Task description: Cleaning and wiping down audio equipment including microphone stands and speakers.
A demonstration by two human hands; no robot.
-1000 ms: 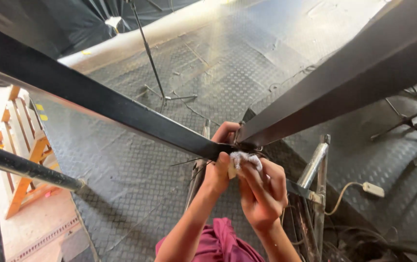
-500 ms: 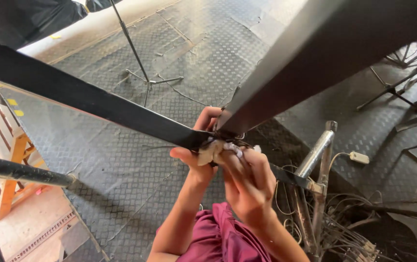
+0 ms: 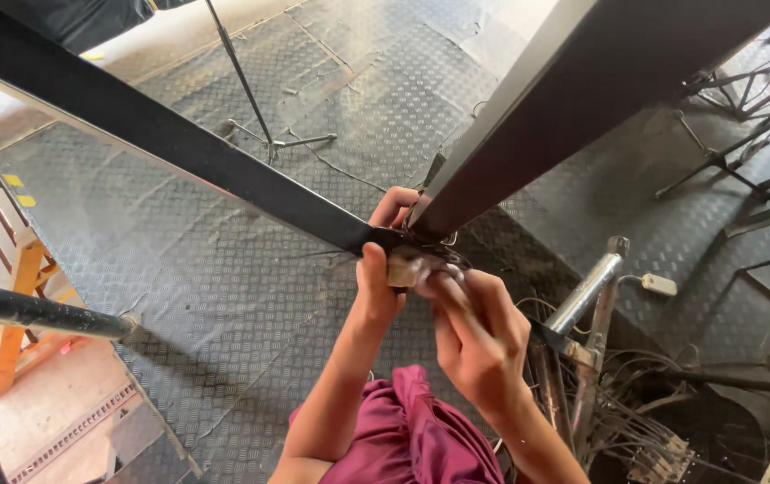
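My left hand [image 3: 383, 285] wraps the long black flat metal bar [image 3: 170, 142] at its joint; my right hand [image 3: 479, 336] pinches a small pale cloth wad [image 3: 406, 267] against that junction.

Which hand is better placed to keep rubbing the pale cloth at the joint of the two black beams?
Probably the right hand: its fingers sit on the small pale cloth just under the joint. The left hand is wrapped around the long black metal beam, thumb on its near face, seemingly steadying it.
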